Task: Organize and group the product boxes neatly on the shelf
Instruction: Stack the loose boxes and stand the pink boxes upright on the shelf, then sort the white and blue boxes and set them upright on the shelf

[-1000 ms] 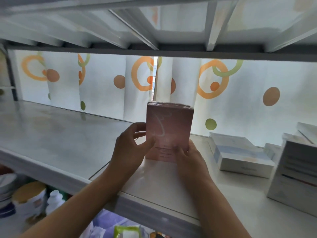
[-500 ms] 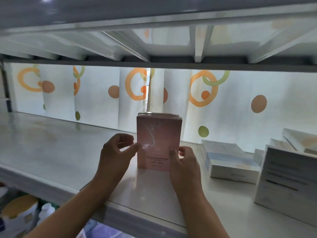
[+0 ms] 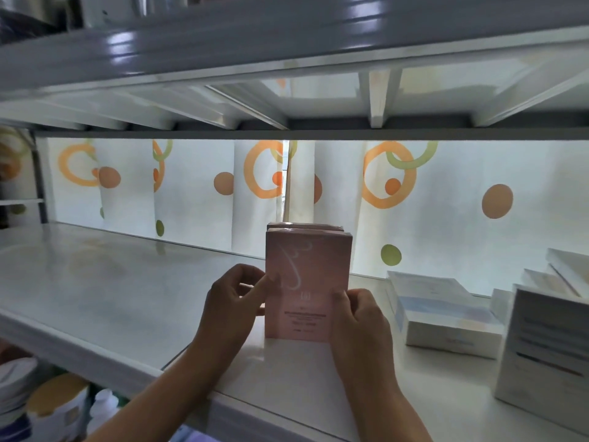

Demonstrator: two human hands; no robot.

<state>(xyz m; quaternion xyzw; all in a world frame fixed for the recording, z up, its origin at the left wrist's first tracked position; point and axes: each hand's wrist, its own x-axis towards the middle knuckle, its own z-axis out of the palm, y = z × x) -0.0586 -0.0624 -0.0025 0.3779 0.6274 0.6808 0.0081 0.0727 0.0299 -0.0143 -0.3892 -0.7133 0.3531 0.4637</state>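
Note:
A pink product box (image 3: 307,279) stands upright on the white shelf (image 3: 111,291), with a second pink box (image 3: 304,226) right behind it, only its top edge showing. My left hand (image 3: 231,309) pinches the front box's left edge between thumb and fingers. On the right edge my right hand (image 3: 361,323) grips the lower corner. A white and pale-blue box (image 3: 443,314) lies flat to the right. At the far right stands a white box with printed lines (image 3: 548,352), with more white boxes (image 3: 564,272) stacked behind it.
The upper shelf's underside (image 3: 318,100) hangs low overhead. A curtain with orange rings and dots (image 3: 446,193) closes the back. Below the shelf at lower left stand jars and bottles (image 3: 54,406). The shelf's left half holds nothing.
The pink box has slid a little farther back on the shelf with both hands on it. My fingers have shifted up its edges, and the view has tilted upward.

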